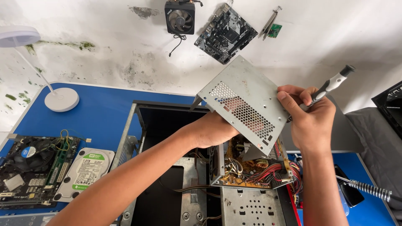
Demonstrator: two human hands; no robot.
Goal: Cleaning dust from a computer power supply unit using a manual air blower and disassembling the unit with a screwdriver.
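At the far left a white lamp (58,98) stands on the blue surface (104,117), and nearer the front edge lie a motherboard (33,169) with a fan and, just beside it, a hard drive (86,169) with a green label. Right of these an open computer case (167,167) fills the middle of the surface. The left hand (211,129) reaches over the case and grips the underside of a grey metal cover (245,104), its fingers hidden behind the plate, so only the back of the hand shows. The cover is tilted, held up above an open power supply (251,167), whose circuit board and bundle of coloured wires (278,171) lie exposed inside the case. The right hand (310,117) holds the cover's right edge, thumb on top, and its fingers also clench a screwdriver (333,86) with a white and black handle that sticks up to the right. On the wall above hang a cooler fan (180,17), a second motherboard (226,33) and a small card (272,26). At the far right a flexible metal arm (368,189) lies across the surface.
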